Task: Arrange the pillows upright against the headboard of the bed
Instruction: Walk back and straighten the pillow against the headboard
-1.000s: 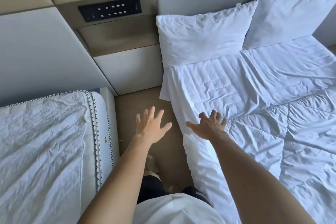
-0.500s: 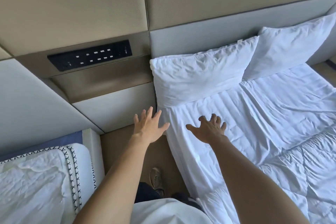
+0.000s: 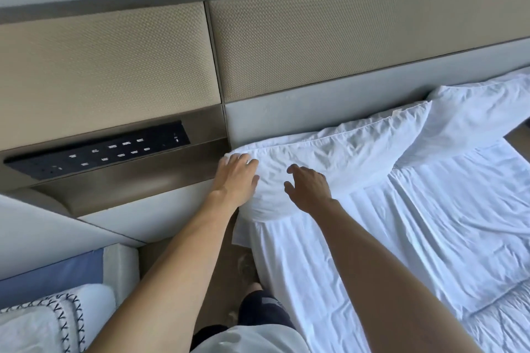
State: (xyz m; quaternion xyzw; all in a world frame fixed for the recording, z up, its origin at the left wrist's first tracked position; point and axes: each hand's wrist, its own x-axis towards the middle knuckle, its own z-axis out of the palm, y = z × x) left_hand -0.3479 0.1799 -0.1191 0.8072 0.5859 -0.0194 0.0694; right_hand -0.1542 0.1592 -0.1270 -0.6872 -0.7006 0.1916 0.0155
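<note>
We see the left hand [image 3: 236,173] laid on the near end of the near pillow [image 3: 329,157], palm down, fingers together and curled slightly over the pillow's top corner. Contact is clear; whether the fingers pinch the fabric or only rest on it, we cannot tell.

The right hand [image 3: 308,188] is just to the right of the left hand, over the front face of the same pillow. Fingers are spread and bent, thumb pointing back toward the left hand. It looks open; we cannot tell whether the fingertips touch the cloth or sit just above it. Nothing is gripped in it.

The near pillow lies beyond both hands, leaning back against the grey headboard [image 3: 315,112], its long edge running away to the right. Past its far end, well apart from the hands, the second pillow [image 3: 476,112] also leans on the headboard, overlapping the first at the corner.

Below and right of the right hand: the white sheet [image 3: 401,238] of the bed, wrinkled. Left of the left hand: a dark switch panel [image 3: 97,150] set in the wall. Near the left forearm, low and to the left, the corner of a second mattress [image 3: 57,315].
</note>
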